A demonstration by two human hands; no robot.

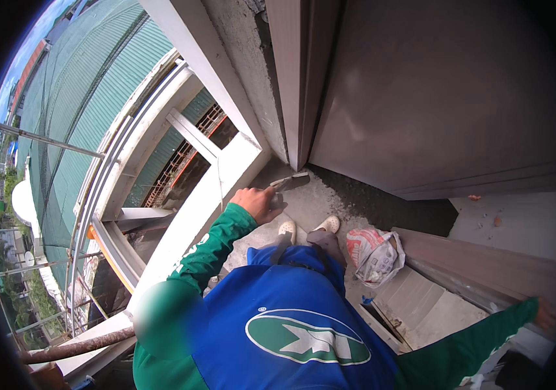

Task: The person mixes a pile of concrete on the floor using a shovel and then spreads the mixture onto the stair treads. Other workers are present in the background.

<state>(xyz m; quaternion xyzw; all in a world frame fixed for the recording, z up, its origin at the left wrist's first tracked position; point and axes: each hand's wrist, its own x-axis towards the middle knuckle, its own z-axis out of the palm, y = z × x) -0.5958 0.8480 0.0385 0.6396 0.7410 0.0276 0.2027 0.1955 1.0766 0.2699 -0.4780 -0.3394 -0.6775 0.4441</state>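
My left hand (pixel 258 205) is closed in front of me, above the concrete floor (pixel 304 198). From its fingers a small flat-bladed hand tool (pixel 293 181) points forward and right; whether it is a trowel or a scraper I cannot make out. My right arm reaches far out to the right in its green sleeve. At the dim rim of the view, my right hand (pixel 546 316) is against or very near a brown panel (pixel 525 257). Its fingers are too dark and blurred to read.
A white plastic sack with red print (pixel 375 255) stands right of my shoes (pixel 327 224). A large brown door panel (pixel 447 97) rises ahead on the right. To the left, a white ledge (pixel 190 224) borders a drop, with scaffold pipes (pixel 44 140) and a green roof beyond.
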